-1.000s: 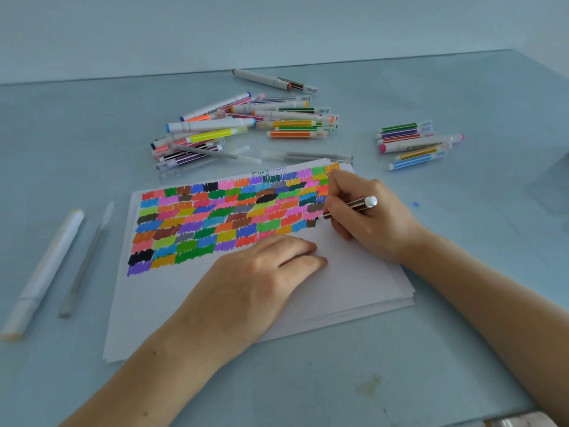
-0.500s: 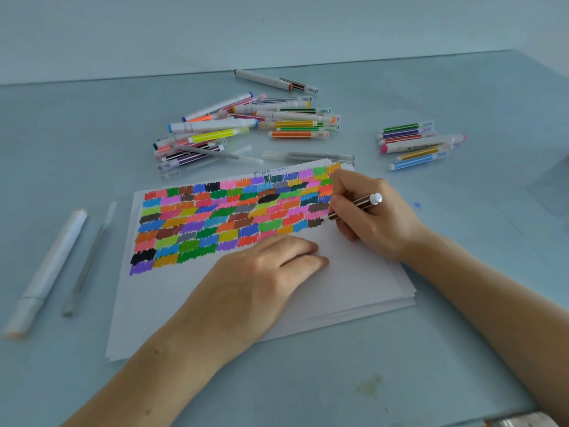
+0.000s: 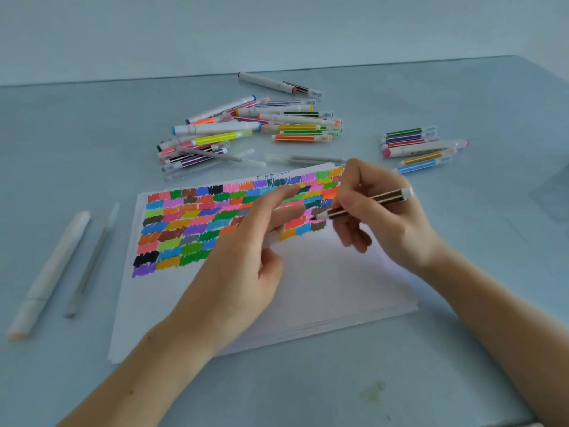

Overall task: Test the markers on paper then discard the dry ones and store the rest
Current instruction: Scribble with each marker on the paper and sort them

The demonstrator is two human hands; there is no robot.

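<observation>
Now brown marker (image 3: 366,204) pinched in right hand (image 3: 388,217), left hand (image 3: 246,257) just beside.

No text can be read in this view. The thick white marker (image 3: 426,148) with the pink cap, lying on the table (image 3: 462,349), carries a dark print along its barrel, but it is too blurred to make out. The same holds for the white marker (image 3: 217,128) with blue ends in the big pile.

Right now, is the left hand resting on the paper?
Cannot tell. In the head view the left hand looks raised over the paper, fingers lifted, but no clear gap shows under its heel.
</observation>
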